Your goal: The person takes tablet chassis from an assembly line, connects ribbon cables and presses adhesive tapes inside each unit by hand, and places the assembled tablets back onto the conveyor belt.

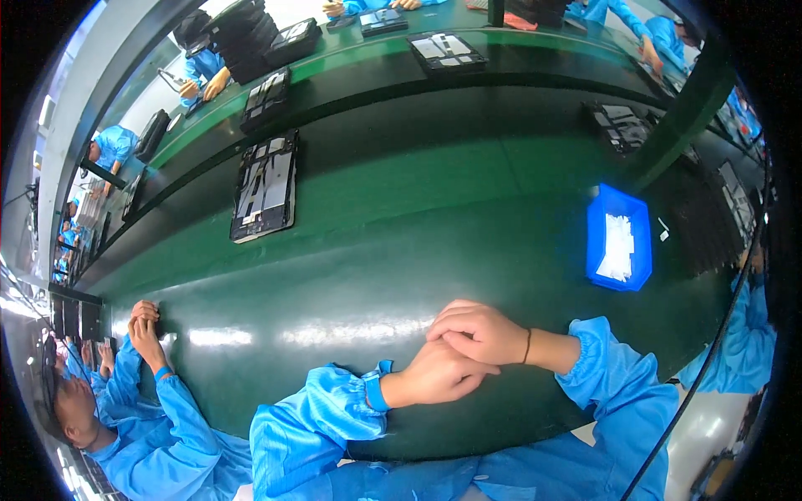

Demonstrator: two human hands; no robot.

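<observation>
Over the near edge of the green worktable [334, 292], my hands rest one upon the other. My right hand [489, 332], with a thin dark band at the wrist, lies closed over my left hand [439, 371]. The left fingers curl inward and are partly covered, so whatever may be in that palm is hidden. A blue band circles my left wrist. Farther off, to the left, lies an opened tablet-like device [266, 188] with its inner parts showing. A blue bin [596, 234] holding small white pieces [618, 248] stands to my right.
A loose white piece [663, 230] lies beside the bin. Opened devices [447, 50] lie along the far shelf, and more [618, 125] sit by a green post [689, 121]. At my left a co-worker [159, 434] rests clasped hands on the table. A black cable [710, 359] hangs at right.
</observation>
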